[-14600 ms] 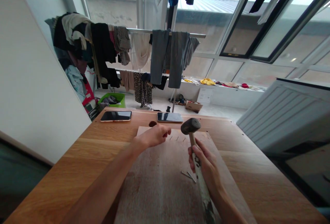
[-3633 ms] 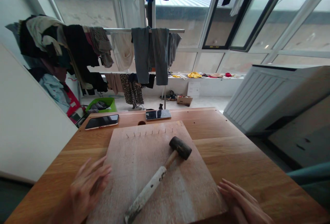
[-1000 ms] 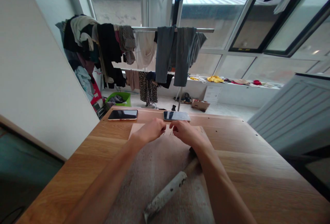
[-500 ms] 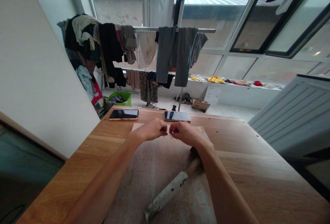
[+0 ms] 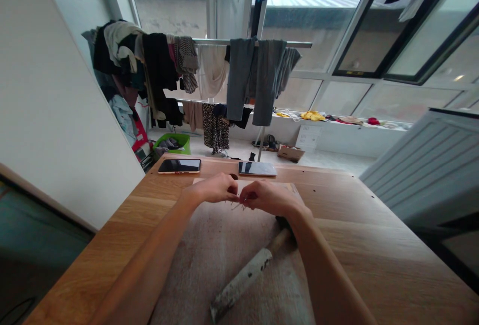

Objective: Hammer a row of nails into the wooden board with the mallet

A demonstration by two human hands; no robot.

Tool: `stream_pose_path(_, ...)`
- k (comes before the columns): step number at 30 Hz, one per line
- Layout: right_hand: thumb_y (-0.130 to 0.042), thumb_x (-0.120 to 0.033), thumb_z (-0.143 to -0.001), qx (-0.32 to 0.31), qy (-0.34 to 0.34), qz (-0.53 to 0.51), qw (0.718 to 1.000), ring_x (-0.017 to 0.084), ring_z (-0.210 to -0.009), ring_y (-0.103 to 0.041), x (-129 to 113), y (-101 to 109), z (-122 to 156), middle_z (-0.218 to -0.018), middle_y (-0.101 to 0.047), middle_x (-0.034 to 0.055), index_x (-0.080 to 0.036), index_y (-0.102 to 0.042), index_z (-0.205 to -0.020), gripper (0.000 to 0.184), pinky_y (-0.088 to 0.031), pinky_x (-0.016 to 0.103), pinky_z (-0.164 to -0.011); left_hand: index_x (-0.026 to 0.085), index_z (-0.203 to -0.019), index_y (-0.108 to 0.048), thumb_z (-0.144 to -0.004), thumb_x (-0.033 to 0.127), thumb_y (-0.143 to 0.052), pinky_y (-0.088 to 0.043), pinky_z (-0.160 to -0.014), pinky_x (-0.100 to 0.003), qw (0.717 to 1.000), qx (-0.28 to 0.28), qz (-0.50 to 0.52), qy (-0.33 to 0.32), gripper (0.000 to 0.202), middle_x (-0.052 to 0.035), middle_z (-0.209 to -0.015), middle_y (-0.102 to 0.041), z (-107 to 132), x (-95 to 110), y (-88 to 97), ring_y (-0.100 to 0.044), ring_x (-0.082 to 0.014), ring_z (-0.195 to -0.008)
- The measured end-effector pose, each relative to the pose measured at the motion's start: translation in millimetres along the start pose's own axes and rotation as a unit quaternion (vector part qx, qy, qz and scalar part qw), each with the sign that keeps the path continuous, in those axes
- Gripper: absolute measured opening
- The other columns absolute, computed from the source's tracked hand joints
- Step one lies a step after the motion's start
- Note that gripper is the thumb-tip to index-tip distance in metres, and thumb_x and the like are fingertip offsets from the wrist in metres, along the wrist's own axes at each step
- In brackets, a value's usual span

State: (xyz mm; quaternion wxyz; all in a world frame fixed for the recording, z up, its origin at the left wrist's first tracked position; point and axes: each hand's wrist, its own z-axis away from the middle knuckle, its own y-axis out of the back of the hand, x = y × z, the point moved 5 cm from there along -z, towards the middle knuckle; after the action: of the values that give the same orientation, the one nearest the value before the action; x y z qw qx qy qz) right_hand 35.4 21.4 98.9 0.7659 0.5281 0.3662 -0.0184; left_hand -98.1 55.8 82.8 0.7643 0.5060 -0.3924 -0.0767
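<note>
A pale wooden board [image 5: 232,260] lies on the wooden table [image 5: 374,260]. My left hand [image 5: 213,189] and my right hand [image 5: 267,198] meet over the board's far part, fingertips pinched together. Thin nails [image 5: 236,206] show between and just below the fingertips. Which hand holds them I cannot fully make out. A mallet with a worn white handle [image 5: 243,282] lies on the board under my right forearm, its dark head [image 5: 284,224] mostly hidden by the wrist.
Two phones [image 5: 179,165] [image 5: 257,168] lie face up at the table's far edge. Beyond stands a clothes rack [image 5: 232,73] hung with garments, a green basket [image 5: 170,143] on the floor. A white panel [image 5: 422,165] leans at the right, a white wall at the left.
Both hands have drawn slightly nearer to me and closer together than half a second ago. The mallet has not moved since being laid down.
</note>
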Motion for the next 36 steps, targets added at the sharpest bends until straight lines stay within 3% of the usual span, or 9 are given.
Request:
stream_pose_path(4,-0.06,-0.009,-0.077,-0.005,0.0,-0.019,1.0,0.011,-0.061,-0.059,3.8,-1.3,-1.3,-0.064,-0.068,-0.0018,-0.021,-0.078,-0.094,0.028,-0.036,0.02,-0.052,0.016,-0.078,-0.073,-0.083,0.025,-0.067,-0.039,-0.058,-0.022,1.0,0.007,0.012,-0.002,0.012,-0.0003,-0.068,-0.066,2.1,0.2,2.7,-0.059,-0.0118,-0.062)
stream_pose_path(11,-0.062,-0.005,-0.075,0.011,0.023,-0.015,1.0,0.012,-0.069,-0.062,-2.0,2.4,2.1,-0.074,-0.072,-0.0021,-0.021,-0.075,-0.09,0.026,-0.039,0.019,-0.058,0.015,-0.087,-0.071,-0.084,0.03,-0.064,-0.039,-0.048,-0.02,0.997,-0.012,0.076,-0.002,0.017,-0.001,-0.068,-0.065,3.9,-2.7,-0.8,-0.06,-0.0112,-0.053)
stream_pose_path(22,-0.061,-0.006,-0.08,0.015,0.026,-0.067,0.997,0.011,-0.07,-0.064,-7.2,4.4,4.3,-0.076,-0.07,-0.0027,-0.019,-0.063,-0.093,0.019,-0.043,0.02,-0.06,0.015,-0.095,-0.068,-0.087,0.027,-0.061,-0.045,-0.053,-0.021,0.99,-0.035,0.139,-0.003,0.016,-0.0009,-0.072,-0.064,8.2,5.6,2.5,-0.065,-0.0129,-0.058)
stream_pose_path(26,-0.06,-0.007,-0.084,0.01,0.045,-0.115,0.992,0.012,-0.073,-0.066,-7.6,3.1,3.7,-0.079,-0.07,0.0003,-0.017,-0.062,-0.101,0.02,-0.048,0.023,-0.064,0.015,-0.1,-0.064,-0.087,0.032,-0.063,-0.048,-0.053,-0.023,0.985,-0.039,0.168,0.0,0.022,-0.0032,-0.081,-0.068,9.8,6.0,2.3,-0.066,-0.013,-0.056)
stream_pose_path(31,-0.06,-0.019,-0.092,0.02,0.08,-0.197,0.977,0.013,-0.077,-0.067,-0.4,0.1,0.4,-0.092,-0.069,0.0048,-0.016,-0.058,-0.116,0.024,-0.054,0.024,-0.066,0.014,-0.106,-0.061,-0.087,0.04,-0.064,-0.048,-0.051,-0.021,0.979,-0.046,0.199,-0.007,0.032,-0.0052,-0.087,-0.068,12.0,10.7,3.4,-0.064,-0.0116,-0.056)
stream_pose_path(36,-0.06,-0.021,-0.092,0.042,0.094,-0.159,0.982,0.013,-0.081,-0.067,2.1,3.1,-0.8,-0.094,-0.07,0.0048,-0.019,-0.059,-0.122,0.03,-0.054,0.025,-0.07,0.014,-0.11,-0.058,-0.088,0.046,-0.062,-0.05,-0.053,-0.023,0.979,-0.037,0.202,0.003,0.039,-0.0075,-0.094,-0.067,13.5,14.2,5.7,-0.065,-0.0131,-0.06)
